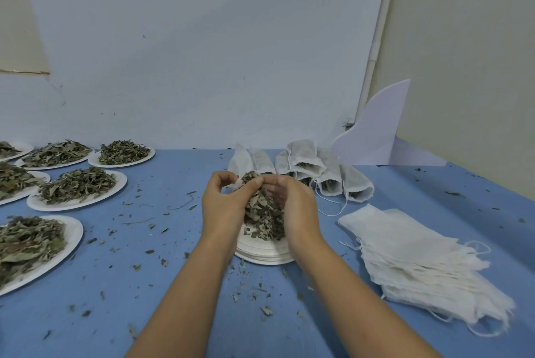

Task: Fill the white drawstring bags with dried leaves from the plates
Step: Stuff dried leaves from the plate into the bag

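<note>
Hands meet over plate stack (pixel 262 255): left hand (pixel 223 207) pinches rim of white bag (pixel 239 182), mouth facing person; right hand (pixel 298 210), blurred, cupped against dried leaves (pixel 265 214), grasp unclear. Bag opening lies just beyond leaves, right hand nearer for feeding

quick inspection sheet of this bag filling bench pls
surface: blue table, strewn with leaf crumbs
job's things: heaped leaf plates left; filled bags at back; flat empty bags right; bare plate stack under the hands
clutter: white board standing back right
grippers: left hand grips a leaf clump; right hand against it, fingers blurred
cables: nothing seen
surroundings: pale wall, white pipe
</note>
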Demonstrator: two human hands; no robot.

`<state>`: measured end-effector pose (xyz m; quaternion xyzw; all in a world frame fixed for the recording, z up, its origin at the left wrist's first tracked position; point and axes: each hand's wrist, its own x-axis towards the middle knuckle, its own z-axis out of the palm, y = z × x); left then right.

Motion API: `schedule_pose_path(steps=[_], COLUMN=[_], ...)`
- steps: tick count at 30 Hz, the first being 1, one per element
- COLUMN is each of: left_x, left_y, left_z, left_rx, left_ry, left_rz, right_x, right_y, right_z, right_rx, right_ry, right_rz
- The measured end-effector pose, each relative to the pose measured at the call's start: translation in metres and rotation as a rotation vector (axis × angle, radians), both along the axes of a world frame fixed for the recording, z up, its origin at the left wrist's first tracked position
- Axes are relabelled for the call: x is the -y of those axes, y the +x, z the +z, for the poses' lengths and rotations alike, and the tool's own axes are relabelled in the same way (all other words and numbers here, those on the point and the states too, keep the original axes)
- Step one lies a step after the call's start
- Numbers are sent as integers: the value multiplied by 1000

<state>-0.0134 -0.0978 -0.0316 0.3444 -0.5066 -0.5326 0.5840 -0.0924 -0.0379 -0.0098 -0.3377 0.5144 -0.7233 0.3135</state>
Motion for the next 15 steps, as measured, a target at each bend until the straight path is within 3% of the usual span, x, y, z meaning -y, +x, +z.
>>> schedule_pose_path(steps=[3,6,11,15], left_x=[4,5,3,1], left_y=[3,3,2,1], left_z=[-1,-1,0,0], left_rx=[-113,-194,-179,-55], left_ry=[88,142,99,27], left_rz=[-47,-107,-144,-129], right_x=[0,2,1,-1], right_y=[-5,-8,-22,-28], right_z=[2,2,-3,-2], right_rx=[99,10,-608,-802], right_ry=[-39,-32,38,49], right_rz=[82,27,-231,-225])
